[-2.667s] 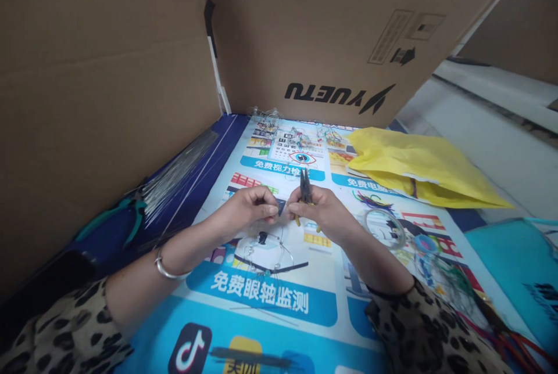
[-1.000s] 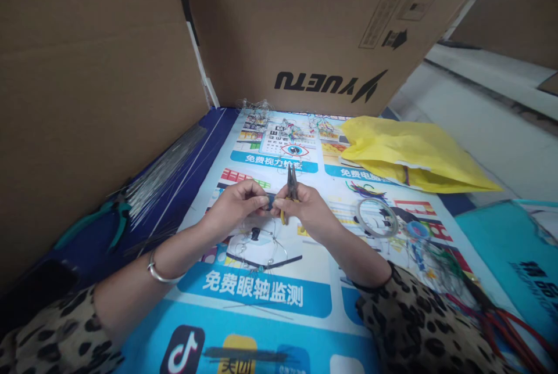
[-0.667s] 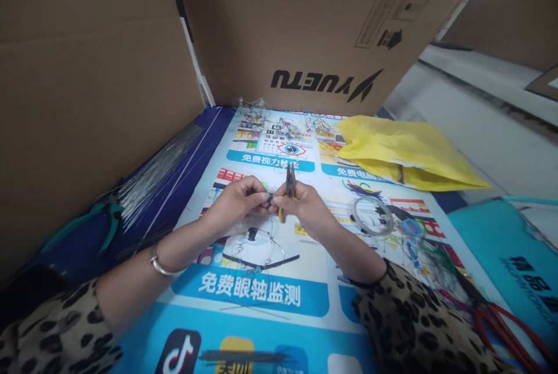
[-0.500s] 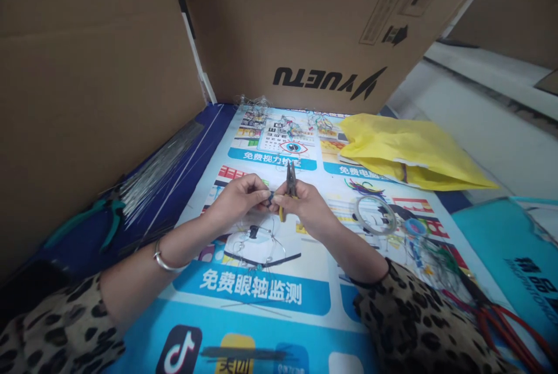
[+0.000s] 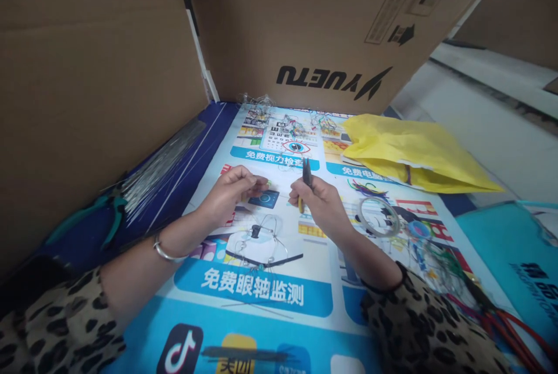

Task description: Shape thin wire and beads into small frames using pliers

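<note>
My right hand [image 5: 323, 204] is wrapped round a pair of pliers [image 5: 307, 172] with dark jaws pointing up and yellow handles. Its thumb and index finger pinch at the left side of the pliers, where something thin may be held. To the left, my left hand [image 5: 231, 193] is closed in a pinch over the printed sheet; what sits between its fingertips is too small to make out. A gap separates the two hands. Below them on the sheet lies a wire piece with clear beads [image 5: 271, 240], loosely curved.
Straight wires [image 5: 163, 168] and teal-handled pliers [image 5: 115, 217] lie left. Tangled beaded wires [image 5: 257, 104] sit at the back. Right are a yellow bag [image 5: 414, 150], a tape roll [image 5: 378, 217] and red-handled scissors [image 5: 508, 327]. Cardboard walls [image 5: 305, 20] stand behind and left.
My hands, close together before, have moved apart: the left a little left, the right with the pliers to the right. The view has shifted slightly.
</note>
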`<state>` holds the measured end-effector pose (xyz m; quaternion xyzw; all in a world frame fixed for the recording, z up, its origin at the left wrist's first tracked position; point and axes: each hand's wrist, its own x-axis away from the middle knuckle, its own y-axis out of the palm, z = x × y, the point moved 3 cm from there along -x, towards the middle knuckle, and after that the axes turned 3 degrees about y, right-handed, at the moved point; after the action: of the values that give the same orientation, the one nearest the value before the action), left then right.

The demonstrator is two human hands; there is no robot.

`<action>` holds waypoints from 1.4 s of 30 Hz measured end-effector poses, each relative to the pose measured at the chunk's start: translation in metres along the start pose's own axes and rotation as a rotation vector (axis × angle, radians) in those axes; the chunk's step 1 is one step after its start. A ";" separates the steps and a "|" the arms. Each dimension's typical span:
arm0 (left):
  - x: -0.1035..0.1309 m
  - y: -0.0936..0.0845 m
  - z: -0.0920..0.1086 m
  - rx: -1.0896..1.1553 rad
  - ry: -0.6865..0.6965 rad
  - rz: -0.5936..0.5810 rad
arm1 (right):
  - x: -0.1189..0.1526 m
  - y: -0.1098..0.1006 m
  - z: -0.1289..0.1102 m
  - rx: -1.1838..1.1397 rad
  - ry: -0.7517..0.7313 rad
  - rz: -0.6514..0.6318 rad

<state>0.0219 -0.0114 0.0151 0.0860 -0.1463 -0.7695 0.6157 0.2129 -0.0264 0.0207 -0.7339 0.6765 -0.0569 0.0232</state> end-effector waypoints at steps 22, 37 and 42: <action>0.003 0.000 -0.004 0.021 -0.017 0.025 | 0.014 -0.003 0.020 0.351 -0.171 -0.069; 0.007 0.003 -0.006 0.054 -0.092 0.060 | 0.019 0.005 0.014 1.085 -0.660 0.063; 0.007 0.004 -0.005 0.051 -0.096 0.081 | 0.018 0.004 0.013 1.105 -0.669 0.077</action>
<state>0.0252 -0.0197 0.0115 0.0586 -0.1988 -0.7433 0.6360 0.2121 -0.0453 0.0087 -0.5673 0.5295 -0.1639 0.6091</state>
